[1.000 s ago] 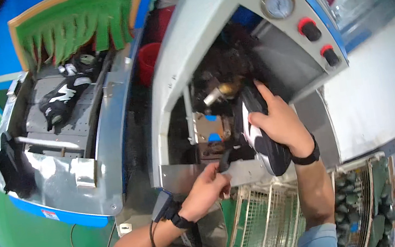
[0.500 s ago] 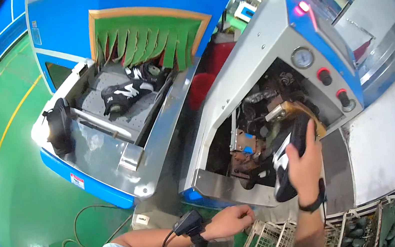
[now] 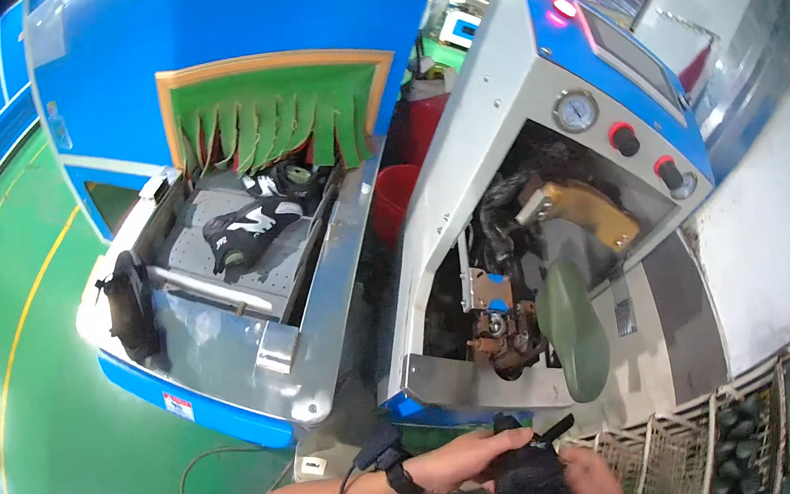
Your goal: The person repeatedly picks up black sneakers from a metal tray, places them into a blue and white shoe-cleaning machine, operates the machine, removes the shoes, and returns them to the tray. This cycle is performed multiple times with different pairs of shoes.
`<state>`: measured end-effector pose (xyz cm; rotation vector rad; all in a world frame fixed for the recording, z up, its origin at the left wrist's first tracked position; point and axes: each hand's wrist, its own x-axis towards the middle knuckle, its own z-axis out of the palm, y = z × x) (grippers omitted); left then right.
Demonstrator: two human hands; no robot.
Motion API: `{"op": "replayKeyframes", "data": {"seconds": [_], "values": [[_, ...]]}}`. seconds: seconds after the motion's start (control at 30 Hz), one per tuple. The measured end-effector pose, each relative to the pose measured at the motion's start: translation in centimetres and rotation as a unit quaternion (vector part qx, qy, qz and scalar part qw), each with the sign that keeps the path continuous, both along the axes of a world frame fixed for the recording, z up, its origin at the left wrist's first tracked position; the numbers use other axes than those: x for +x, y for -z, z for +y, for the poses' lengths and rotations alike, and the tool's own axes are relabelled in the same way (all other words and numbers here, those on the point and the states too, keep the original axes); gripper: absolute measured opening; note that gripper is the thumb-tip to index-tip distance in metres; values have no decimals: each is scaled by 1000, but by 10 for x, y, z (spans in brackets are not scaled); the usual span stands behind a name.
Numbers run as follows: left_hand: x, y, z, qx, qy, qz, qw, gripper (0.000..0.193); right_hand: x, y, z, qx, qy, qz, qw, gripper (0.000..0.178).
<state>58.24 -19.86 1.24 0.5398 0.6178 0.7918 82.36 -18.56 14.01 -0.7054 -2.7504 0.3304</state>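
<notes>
Low in the view, I hold a black shoe upper (image 3: 531, 477) between both hands. My left hand (image 3: 461, 462) grips its left side, thumb on top. My right hand (image 3: 593, 484) is closed around its right side, partly cut off by the lower edge. A dark strap or tongue sticks up from the upper. Just above my hands, a bare green shoe last (image 3: 572, 331) stands at the machine's opening. Brown metal clamping parts (image 3: 506, 332) sit left of it. A tan curved pad (image 3: 592, 211) is above it.
The grey and blue machine (image 3: 462, 147) has a gauge (image 3: 576, 110) and red-ringed knobs (image 3: 622, 139). Left, black-and-white shoes (image 3: 252, 232) lie on a conveyor (image 3: 195, 223) before a green strip curtain (image 3: 277, 122). A black shoe (image 3: 129, 307) rests on its edge. Wire racks (image 3: 652, 458) stand lower right.
My right hand has brought the black shoe upper down from the machine to my left hand, which now grips it too. The green last is now uncovered.
</notes>
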Motion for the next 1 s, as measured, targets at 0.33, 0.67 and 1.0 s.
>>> {"op": "replayKeyframes", "data": {"seconds": [0.33,0.67,1.0], "values": [[8,17,-26,220,60,421,878,69,-90,9,134,-690,83,519,498,48],[16,64,-54,122,86,262,954,36,168,12,-13,32,547,306,779,70],[28,66,-23,110,201,250,941,31,415,-58,-47,168,823,112,531,47]]}}
